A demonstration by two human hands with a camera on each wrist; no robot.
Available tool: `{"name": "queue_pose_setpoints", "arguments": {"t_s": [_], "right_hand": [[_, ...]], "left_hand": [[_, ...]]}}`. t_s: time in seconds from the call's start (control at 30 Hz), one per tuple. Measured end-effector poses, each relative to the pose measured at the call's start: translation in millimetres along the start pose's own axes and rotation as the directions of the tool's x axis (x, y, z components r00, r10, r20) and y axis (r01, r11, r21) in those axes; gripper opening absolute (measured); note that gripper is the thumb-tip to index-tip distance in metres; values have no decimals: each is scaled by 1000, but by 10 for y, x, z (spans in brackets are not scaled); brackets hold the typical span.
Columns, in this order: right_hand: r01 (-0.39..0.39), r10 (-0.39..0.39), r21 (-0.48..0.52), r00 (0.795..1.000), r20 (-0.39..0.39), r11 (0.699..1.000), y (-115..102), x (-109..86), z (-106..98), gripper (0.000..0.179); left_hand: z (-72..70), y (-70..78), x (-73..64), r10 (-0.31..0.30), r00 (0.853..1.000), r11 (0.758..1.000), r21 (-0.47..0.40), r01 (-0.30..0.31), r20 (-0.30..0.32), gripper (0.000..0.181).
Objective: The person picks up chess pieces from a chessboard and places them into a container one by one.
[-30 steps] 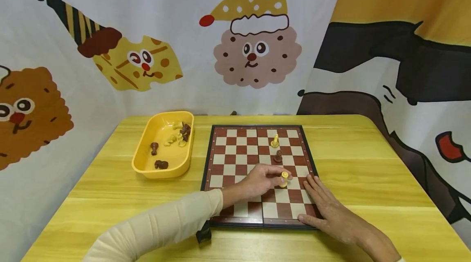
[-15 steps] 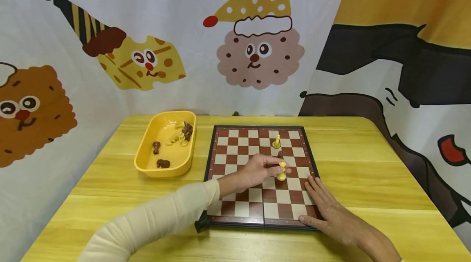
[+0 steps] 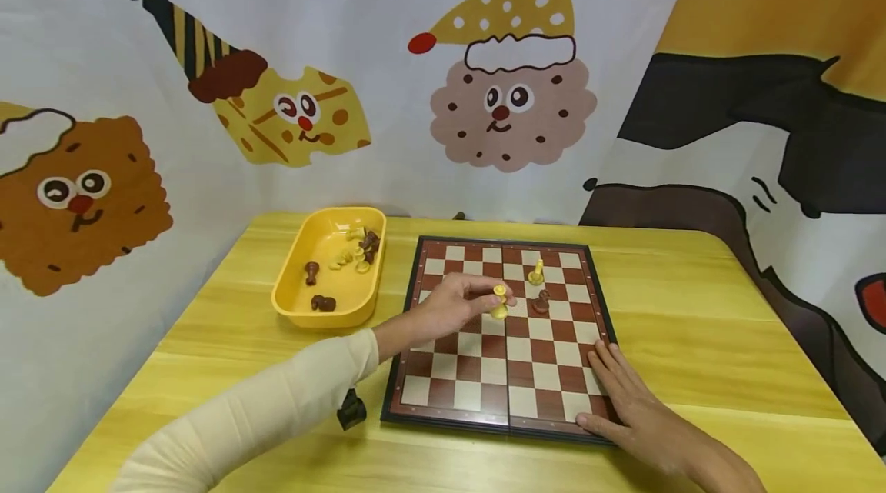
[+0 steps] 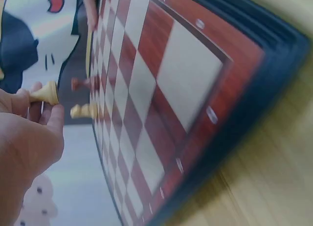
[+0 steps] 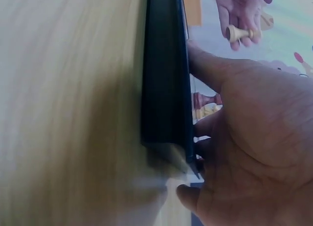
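My left hand pinches a pale yellow chess piece between thumb and fingers. In the left wrist view that chess piece is raised off the chessboard. On the right half of the board stand a dark brown chess piece and, behind it, another pale yellow piece. My right hand rests on the board's right edge with its fingers spread out. Seen from the right wrist, the right hand lies along the black side of the board.
A yellow tray with several brown and yellow chess pieces stands to the left of the board. Both are on a wood-grain table. Behind the table hangs a cartoon-print cloth. A small black object shows under the left sleeve.
My left hand has lifted the pale yellow chess piece and moved it left, uncovering the brown piece. The right hand stays on the board's edge. The head view has shifted slightly.
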State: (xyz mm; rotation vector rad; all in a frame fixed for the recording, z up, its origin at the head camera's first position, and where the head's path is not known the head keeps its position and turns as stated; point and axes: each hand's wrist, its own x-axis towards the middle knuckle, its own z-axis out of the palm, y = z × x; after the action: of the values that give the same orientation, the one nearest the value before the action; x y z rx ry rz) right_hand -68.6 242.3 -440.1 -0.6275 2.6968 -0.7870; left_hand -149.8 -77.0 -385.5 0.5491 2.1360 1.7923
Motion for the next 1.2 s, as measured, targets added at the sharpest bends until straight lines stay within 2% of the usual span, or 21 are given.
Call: {"name": "queue_pose_setpoints", "arguments": {"t_s": [0.2,0.33,0.4,0.47,0.6,0.7,0.87,0.97,1.07,1.13,1.2], "right_hand": [[4,-3,-48,1000,17,999,-7,15,29,95],[-8,8,-76,1000,-2,997,-3,24,30,96],[5,-7,-91,1000,-21,996,1,21,32,95],[8,-12,-85,999,-36,996,11,15,40,93],[14,-17,-79,999,-37,997,16,-9,46,92],[-2,0,-91,1000,-22,996,3,-27,27,93],[-2,0,-130,1000,-17,991,-5,-38,-1,92],[4,-8,-144,1000,-26,990,-2,-49,-10,92],[-11,9,-141,1000,-17,990,2,-47,-9,93],[-20,18,-138,1000,-13,990,6,-41,-6,93],[-30,28,-137,1000,-12,990,8,-38,-3,94]], "left_hand": [[-308,2,-176,44,998,999,18,-43,-38,25],[-496,11,-229,61,998,998,7,-61,-23,25],[-593,23,-256,50,999,999,13,-50,-19,27],[-680,41,-290,43,998,998,40,-41,-37,29],[-828,58,-414,28,995,999,37,-24,-101,30],[-931,62,-527,19,983,999,31,-14,-184,28],[-1122,79,-690,7,947,999,43,7,-322,28],[-1251,68,-718,7,939,998,68,18,-343,30],[-1387,37,-734,-11,929,991,117,58,-369,33],[-1483,17,-747,-27,919,987,134,86,-394,35],[-1570,-6,-761,-47,902,982,148,121,-428,37]]}}
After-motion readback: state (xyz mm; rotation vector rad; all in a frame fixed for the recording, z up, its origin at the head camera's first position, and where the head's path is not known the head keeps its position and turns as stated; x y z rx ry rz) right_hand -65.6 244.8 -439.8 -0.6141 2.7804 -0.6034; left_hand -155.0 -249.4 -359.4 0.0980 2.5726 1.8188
